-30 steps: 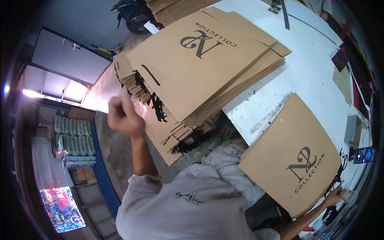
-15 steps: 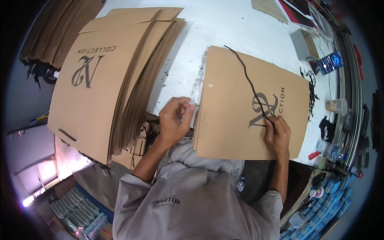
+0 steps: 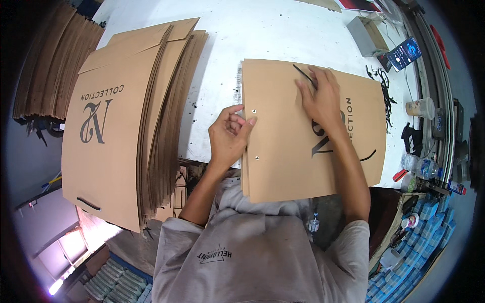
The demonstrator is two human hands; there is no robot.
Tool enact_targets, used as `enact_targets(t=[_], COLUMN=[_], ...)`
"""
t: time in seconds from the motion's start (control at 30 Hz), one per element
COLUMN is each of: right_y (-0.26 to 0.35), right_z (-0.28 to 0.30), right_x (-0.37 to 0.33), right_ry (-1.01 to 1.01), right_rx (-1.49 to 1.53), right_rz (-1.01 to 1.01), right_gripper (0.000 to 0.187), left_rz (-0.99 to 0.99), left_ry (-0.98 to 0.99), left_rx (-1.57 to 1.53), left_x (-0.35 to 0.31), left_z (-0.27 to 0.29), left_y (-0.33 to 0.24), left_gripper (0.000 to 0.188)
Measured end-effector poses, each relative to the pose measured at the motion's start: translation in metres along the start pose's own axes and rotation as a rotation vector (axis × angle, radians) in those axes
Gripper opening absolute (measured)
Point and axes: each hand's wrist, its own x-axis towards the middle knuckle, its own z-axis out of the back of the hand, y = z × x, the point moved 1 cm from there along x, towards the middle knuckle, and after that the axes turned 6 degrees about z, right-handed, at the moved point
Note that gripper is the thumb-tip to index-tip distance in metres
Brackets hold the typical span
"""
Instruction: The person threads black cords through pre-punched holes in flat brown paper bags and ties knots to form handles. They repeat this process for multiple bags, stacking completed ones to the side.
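White desk underfoot of everything, strewn with brown paper goods. Flat kraft bag lying just before the person, printed side up, two small punched holes along its left edge. Left hand curled at that edge, thumb and fingertips pressed together on the border beside the upper hole, grip closed on the bag's rim. Right hand laid palm-down on the far half of the same bag, fingers spread flat, fingertips touching a thin black cord that slants across the paper; cannot tell whether the cord is pinched or only pressed. Another curved black cord piece lying on the bag's right part, just right of the forearm. To the left, fanned stack of identical flat bags, stepped edges showing, a black cord handle on the near end of the top one. Farther left, second brown stack at the desk edge. Far right: small open grey box, contents not readable; phone with lit screen beside it; heap of loose black cords near the bag's right edge; lidded paper cup further right. Near right, below the desk: stacked blue packets.
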Motion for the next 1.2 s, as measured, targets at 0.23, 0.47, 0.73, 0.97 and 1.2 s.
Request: enact_targets(t=[0.23,0.47,0.73,0.97,1.2], right_y=[0.059,0.079,0.081,0.074,0.090], right_z=[-0.004,-0.012,-0.024,-0.025,-0.026], right_x=[-0.015,-0.037,-0.040,-0.049,-0.055], right_ry=[0.393,0.469,0.421,0.402,0.286], right_rx=[0.462,0.417,0.404,0.493,0.679], right_rz=[0.046,0.108,0.134,-0.150,-0.061], right_gripper=[0.012,0.010,0.009,0.016,0.022], left_rz=[-0.011,0.029,0.068,-0.102,0.071], left_ry=[0.058,0.147,0.225,-0.010,0.199], left_rx=[-0.152,-0.292,-0.423,0.013,-0.171], left_x=[-0.006,-0.004,0.001,-0.004,-0.031], left_z=[0.001,0.007,0.006,0.022,0.032], left_y=[0.003,0.006,0.001,-0.005,-0.033], left_gripper=[0.036,0.029,0.028,0.012,0.035])
